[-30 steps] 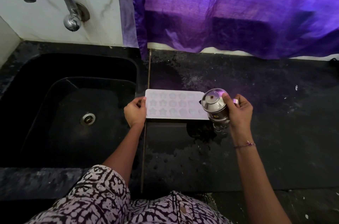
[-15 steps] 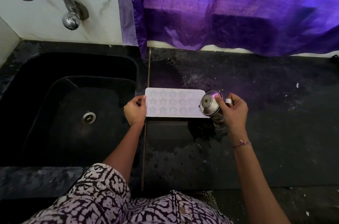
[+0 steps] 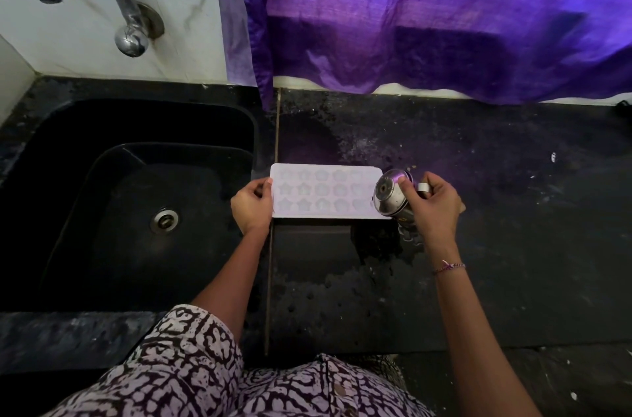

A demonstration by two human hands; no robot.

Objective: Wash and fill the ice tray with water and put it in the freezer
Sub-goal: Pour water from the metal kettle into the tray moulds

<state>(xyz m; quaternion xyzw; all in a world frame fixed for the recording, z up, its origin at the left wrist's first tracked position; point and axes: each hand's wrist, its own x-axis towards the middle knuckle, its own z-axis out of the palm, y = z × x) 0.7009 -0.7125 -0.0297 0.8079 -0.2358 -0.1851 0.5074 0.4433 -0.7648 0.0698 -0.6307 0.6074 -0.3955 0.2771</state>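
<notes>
On counter (image 3: 513, 228), right of sink (image 3: 113, 228): ice tray (image 3: 325, 192) being filled, likely.
Left hand (image 3: 251, 208) pinches its edge; right hand (image 3: 434, 208) grips tilted steel pot (image 3: 390, 199). Overtilting risks flooding, spillage.

White ice tray (image 3: 325, 192), black counter (image 3: 478, 211) and sink (image 3: 102, 129), purple curtain (image 3: 427, 16), black-and-white patterned garment (image 3: 212, 375)

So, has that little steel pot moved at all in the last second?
Yes, a little. The steel pot in the right hand has dropped and edged left, further over the right end of the ice tray, which lies unmoved beside the sink.
</notes>
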